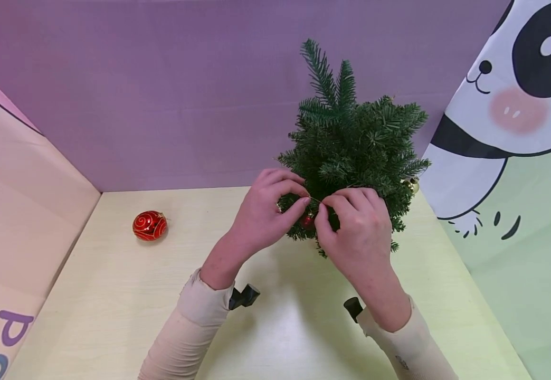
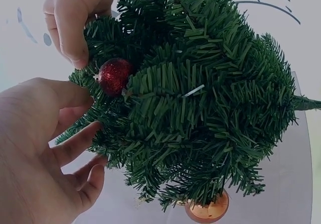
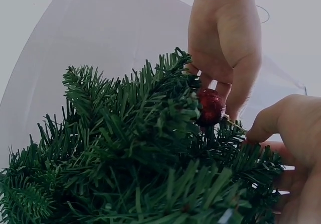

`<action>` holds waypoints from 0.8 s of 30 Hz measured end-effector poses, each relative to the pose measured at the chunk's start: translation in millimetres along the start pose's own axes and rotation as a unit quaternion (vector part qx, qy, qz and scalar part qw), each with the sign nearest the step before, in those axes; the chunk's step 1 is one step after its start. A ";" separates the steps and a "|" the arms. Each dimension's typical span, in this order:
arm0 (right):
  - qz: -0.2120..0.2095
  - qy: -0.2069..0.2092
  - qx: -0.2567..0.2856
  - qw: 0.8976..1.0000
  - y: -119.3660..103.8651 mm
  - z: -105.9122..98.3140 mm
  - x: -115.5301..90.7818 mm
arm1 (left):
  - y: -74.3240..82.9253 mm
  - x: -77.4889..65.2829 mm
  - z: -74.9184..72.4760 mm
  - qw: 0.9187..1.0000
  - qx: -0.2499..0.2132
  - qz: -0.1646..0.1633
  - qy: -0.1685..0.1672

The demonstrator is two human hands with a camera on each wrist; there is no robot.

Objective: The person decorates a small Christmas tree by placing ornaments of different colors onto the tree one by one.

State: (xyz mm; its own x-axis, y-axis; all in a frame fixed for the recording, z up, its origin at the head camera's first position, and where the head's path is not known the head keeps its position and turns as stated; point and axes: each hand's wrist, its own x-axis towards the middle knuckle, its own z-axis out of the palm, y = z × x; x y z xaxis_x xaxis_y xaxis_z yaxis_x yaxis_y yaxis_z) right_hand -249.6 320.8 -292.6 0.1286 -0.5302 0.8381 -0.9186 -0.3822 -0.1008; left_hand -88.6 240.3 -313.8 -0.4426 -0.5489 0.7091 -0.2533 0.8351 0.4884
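Note:
A small artificial Christmas tree (image 1: pixel 361 142) stands at the back right of the table. A glittery red ball (image 2: pixel 115 77) hangs among its lower front branches, partly covered by needles. My left hand (image 1: pixel 271 208) and right hand (image 1: pixel 358 227) meet in front of the tree, just above this ball. Between their fingertips runs a thin gold string (image 1: pixel 315 200), which leads from the ball's cap in the right wrist view. Thumb and forefinger of each hand pinch it. Branches hide part of my right fingers.
A shiny red ball with gold swirls (image 1: pixel 150 226) lies on the table (image 1: pixel 199 211) at the left. A gold ball (image 2: pixel 206 207) hangs on another side of the tree. Behind rises a purple cloth wall (image 1: pixel 185 95); a panda-printed panel (image 1: pixel 499 105) flanks the right side.

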 end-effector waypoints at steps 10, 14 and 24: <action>-0.002 -0.009 0.003 1.000 1.7 -1.3 -0.4 | -3.9 -3.0 1.6 1.000 -0.015 -0.008 -0.021; -0.004 -0.006 0.007 1.000 2.7 -0.6 -0.7 | -4.4 -3.3 2.1 0.999 -0.016 -0.011 -0.025; -0.005 -0.005 0.030 1.000 5.5 -1.1 -0.8 | -5.1 -6.3 3.1 0.999 -0.020 -0.013 -0.032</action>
State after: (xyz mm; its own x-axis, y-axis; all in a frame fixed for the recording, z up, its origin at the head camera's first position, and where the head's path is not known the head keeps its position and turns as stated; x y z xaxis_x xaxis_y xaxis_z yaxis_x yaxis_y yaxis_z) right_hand -255.1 320.0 -293.2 0.1408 -0.5335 0.8340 -0.8931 -0.4320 -0.1256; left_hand -87.2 239.6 -322.4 -0.4904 -0.5653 0.6633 -0.2310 0.8181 0.5266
